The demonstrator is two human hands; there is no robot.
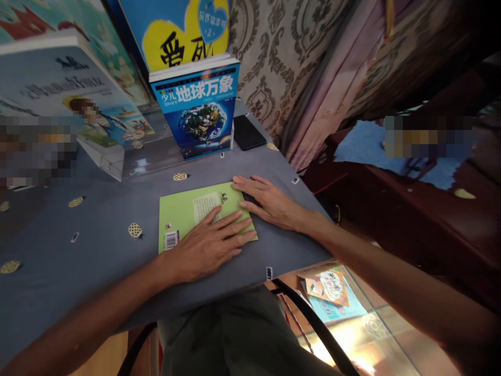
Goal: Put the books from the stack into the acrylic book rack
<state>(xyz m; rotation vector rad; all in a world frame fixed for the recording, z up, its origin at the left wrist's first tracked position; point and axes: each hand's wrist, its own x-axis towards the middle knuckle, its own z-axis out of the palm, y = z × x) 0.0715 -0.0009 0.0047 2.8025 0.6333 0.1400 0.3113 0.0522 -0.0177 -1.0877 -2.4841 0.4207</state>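
Note:
A thin green book lies closed on the grey tablecloth, its barcode side up. My left hand rests flat over its lower middle, fingers spread toward the right edge. At the upper right corner of the book, my right hand lies with fingers stretched out, the fingertips touching the cover's edge. Part of the cover and its printed text is hidden under my left hand.
A blue book with a globe stands upright behind, a black phone beside it. At left stands a white-edged picture book. Patterned curtain hangs at the back. Books lie on the floor right of the table.

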